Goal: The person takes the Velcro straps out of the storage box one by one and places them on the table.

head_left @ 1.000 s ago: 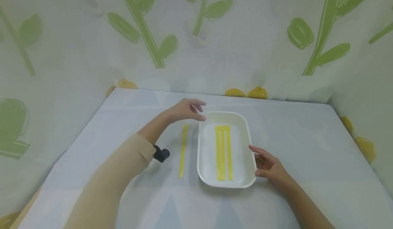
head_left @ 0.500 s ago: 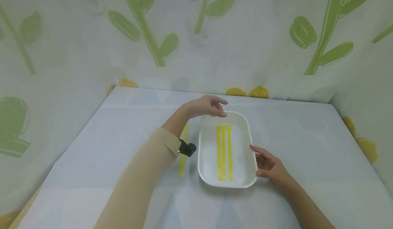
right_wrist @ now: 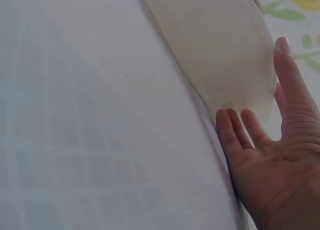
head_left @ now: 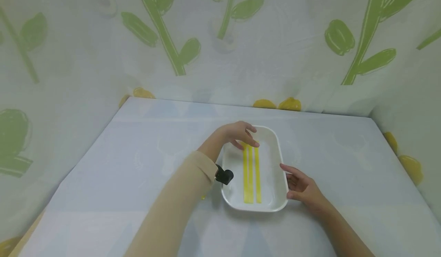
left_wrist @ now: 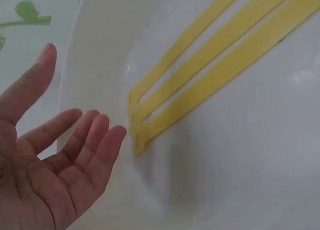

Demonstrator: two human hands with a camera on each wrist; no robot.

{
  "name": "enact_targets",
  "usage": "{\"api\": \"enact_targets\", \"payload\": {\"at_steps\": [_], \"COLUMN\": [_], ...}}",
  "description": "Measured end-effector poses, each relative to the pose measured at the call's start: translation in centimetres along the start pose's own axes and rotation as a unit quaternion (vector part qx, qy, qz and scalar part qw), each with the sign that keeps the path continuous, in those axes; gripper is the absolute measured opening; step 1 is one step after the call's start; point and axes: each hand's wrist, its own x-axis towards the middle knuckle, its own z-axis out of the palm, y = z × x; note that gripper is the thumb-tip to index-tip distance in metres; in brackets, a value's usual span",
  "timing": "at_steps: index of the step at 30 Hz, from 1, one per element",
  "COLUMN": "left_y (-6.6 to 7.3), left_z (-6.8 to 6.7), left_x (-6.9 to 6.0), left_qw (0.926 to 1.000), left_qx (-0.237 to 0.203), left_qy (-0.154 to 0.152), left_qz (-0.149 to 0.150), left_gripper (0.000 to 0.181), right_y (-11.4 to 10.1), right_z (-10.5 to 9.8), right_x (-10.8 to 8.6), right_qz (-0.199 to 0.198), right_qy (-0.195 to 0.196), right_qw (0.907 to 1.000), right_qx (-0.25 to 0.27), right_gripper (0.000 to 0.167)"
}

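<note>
A white rectangular tray (head_left: 270, 172) with rounded corners holds several flat yellow strips (head_left: 246, 180), laid lengthwise. Over its far left part my left hand (head_left: 239, 131) hovers, fingers loosely bent and spread, close to the strips' far ends. In the left wrist view that hand (left_wrist: 60, 175) holds nothing, and a gap shows between its fingertips and the strips (left_wrist: 190, 100). Against the tray's right outer side rests my right hand (head_left: 306, 188), thumb and forefinger at the rim. The right wrist view shows its fingertips near the tray's outer wall (right_wrist: 220, 55).
A further yellow strip (head_left: 203, 197) lies on the table left of the tray, mostly hidden beneath my left sleeve (head_left: 179, 195). A black camera (head_left: 224, 175) sits on the left wrist. A patterned cloth backdrop (head_left: 293, 69) rises behind the white table (head_left: 344, 165).
My left hand has moved right from beside the tray, then nearer and down over the strips' far ends. Its sleeve now covers most of the loose strip. The right hand stays put.
</note>
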Motion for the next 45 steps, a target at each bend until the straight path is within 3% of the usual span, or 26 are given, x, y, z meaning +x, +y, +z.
{"api": "enact_targets", "payload": {"at_steps": [7, 10, 14, 17, 22, 29, 32, 42, 45], "left_y": [-1.3, -2.1, -2.8, -2.9, -2.5, -2.2, -2.4, -2.6, -2.5], "left_z": [2.5, 3.5, 4.6, 5.1, 5.7, 6.3, 6.4, 6.4, 6.4], "left_x": [1.3, 2.0, 2.6, 2.7, 2.7, 3.0, 3.1, 3.4, 3.3], "left_qw": [0.9937, 0.9883, 0.9750, 0.9674, 0.9639, 0.9595, 0.9618, 0.9696, 0.9766], "left_qx": [0.020, 0.062, 0.148, 0.186, 0.202, 0.216, 0.202, 0.185, 0.145], "left_qy": [0.110, 0.138, 0.161, 0.164, 0.156, 0.165, 0.170, 0.138, 0.137], "left_qz": [0.012, 0.024, 0.039, 0.052, 0.075, 0.074, 0.074, 0.081, 0.080], "left_gripper": [0.058, 0.058, 0.064, 0.066, 0.066, 0.066, 0.063, 0.044, 0.042], "right_y": [0.1, 0.2, 0.3, 0.3, 0.4, 0.4, 0.4, 0.3, 0.3], "right_z": [0.1, 0.1, 0.1, 0.2, 0.1, 0.0, -0.1, -0.1, -0.1], "right_x": [-0.1, -0.1, 0.0, 0.1, 0.2, 0.2, 0.2, 0.2, 0.2], "right_qz": [-0.020, -0.015, -0.016, -0.030, -0.043, -0.042, -0.042, -0.047, -0.048], "right_qy": [0.004, 0.006, -0.005, -0.013, -0.018, -0.014, -0.015, -0.024, -0.025], "right_qw": [0.9997, 0.9999, 0.9998, 0.9994, 0.9988, 0.9990, 0.9990, 0.9986, 0.9985], "right_qx": [-0.010, -0.005, 0.009, 0.010, 0.014, 0.003, 0.002, 0.007, 0.012], "right_gripper": [0.065, 0.065, 0.065, 0.066, 0.066, 0.066, 0.066, 0.065, 0.065]}}
